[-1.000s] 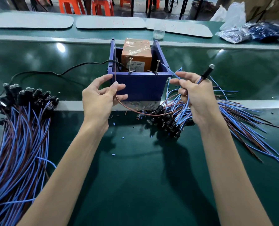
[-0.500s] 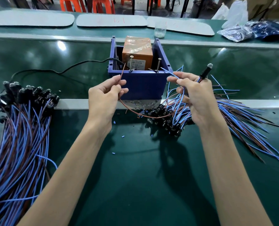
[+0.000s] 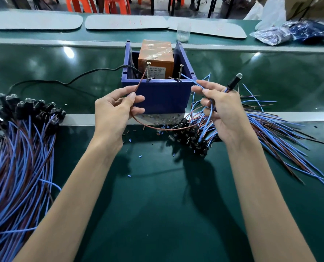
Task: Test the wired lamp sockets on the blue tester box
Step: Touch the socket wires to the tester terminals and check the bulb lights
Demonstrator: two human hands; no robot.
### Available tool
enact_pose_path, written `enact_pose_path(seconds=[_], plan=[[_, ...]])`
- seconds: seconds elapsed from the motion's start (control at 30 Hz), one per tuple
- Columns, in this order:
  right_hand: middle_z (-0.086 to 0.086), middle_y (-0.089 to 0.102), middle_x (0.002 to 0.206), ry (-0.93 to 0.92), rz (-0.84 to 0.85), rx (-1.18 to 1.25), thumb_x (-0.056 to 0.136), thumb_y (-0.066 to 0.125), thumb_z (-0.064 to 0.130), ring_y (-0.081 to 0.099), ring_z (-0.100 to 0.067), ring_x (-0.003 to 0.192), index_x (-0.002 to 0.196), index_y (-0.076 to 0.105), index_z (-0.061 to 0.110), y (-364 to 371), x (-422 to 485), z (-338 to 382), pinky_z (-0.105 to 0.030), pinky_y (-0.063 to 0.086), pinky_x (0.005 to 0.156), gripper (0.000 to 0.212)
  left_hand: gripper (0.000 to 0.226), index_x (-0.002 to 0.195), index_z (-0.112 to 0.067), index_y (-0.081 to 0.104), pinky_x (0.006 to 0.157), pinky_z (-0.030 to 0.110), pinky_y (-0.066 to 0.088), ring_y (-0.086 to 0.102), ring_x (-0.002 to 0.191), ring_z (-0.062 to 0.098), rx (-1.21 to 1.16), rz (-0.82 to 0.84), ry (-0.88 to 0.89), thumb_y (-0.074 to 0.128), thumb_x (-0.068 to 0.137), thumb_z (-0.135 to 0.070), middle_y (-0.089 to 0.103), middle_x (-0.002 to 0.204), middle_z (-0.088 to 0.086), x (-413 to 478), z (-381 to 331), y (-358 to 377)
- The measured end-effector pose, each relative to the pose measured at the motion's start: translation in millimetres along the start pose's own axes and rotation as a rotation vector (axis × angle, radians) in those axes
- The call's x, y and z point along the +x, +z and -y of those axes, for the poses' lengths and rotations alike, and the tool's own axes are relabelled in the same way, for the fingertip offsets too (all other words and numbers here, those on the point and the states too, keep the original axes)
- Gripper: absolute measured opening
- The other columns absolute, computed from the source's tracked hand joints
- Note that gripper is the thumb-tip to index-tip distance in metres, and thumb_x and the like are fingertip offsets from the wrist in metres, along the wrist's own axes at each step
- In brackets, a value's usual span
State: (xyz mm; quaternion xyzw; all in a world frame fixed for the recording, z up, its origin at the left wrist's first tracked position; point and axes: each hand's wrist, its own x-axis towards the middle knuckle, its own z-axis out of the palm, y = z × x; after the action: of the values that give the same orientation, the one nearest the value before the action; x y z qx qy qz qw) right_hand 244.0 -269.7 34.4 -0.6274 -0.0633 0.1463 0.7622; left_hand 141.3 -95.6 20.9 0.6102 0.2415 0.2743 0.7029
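Centre-left, the left hand [image 3: 115,108] has raised the brown wire [image 3: 139,83]. Its tip, clear of the box [image 3: 161,97] a second ago, now lies against the left screw [image 3: 148,70] at upper centre. The blue wire [image 3: 190,79] has likewise reached the right screw [image 3: 180,72], so the circuit looks about made, though the bulb [image 3: 239,75] shows no plain glow. The left hand pinches the brown wire between thumb and forefinger, its other fingers loosely curled. Centre-right, the right hand [image 3: 223,110] pinches the blue wire, and the socket [image 3: 232,83] sticks up behind its knuckles.

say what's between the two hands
Head view: the blue plastic tester box, with a thin brown wire sagging from the left hand toward the right hand.
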Motion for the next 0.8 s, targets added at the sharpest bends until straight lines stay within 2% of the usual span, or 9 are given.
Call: enact_pose_path(seconds=[0.2,0.53,0.8], plan=[[0.002,0.072,0.084,0.011,0.016,0.046,0.095,0.042,-0.002,0.039,-0.001,0.046,0.097,0.067,0.011,0.5,1.0,-1.9,-0.010,0.025,0.035,0.028,0.018,0.094,-0.017,0.070,0.055,0.012,0.048,0.059,0.046,0.005,0.059,0.006,-0.004,0.056,0.095,-0.006,0.073,0.070,-0.006,0.7,-1.5,-2.6],[0.002,0.072,0.082,0.000,0.009,0.067,0.095,0.042,-0.003,0.038,-0.001,0.046,0.097,0.067,0.010,-1.3,1.4,-1.1,-0.010,0.025,0.035,0.028,0.017,0.100,-0.013,0.070,0.057,0.013,0.049,0.062,0.050,0.006,0.063,0.030,-0.010,0.056,0.095,-0.006,0.073,0.076,-0.003,0.6,0.5,-0.1],[0.002,0.071,0.082,0.020,0.020,0.050,0.095,0.041,-0.003,0.036,-0.001,0.045,0.097,0.067,0.011,0.5,2.7,-4.1,-0.011,0.023,0.035,0.029,0.019,0.094,-0.014,0.071,0.054,0.013,0.047,0.058,0.046,0.006,0.068,0.026,-0.003,0.055,0.095,-0.005,0.073,0.072,-0.004,0.5,0.1,-1.1]])
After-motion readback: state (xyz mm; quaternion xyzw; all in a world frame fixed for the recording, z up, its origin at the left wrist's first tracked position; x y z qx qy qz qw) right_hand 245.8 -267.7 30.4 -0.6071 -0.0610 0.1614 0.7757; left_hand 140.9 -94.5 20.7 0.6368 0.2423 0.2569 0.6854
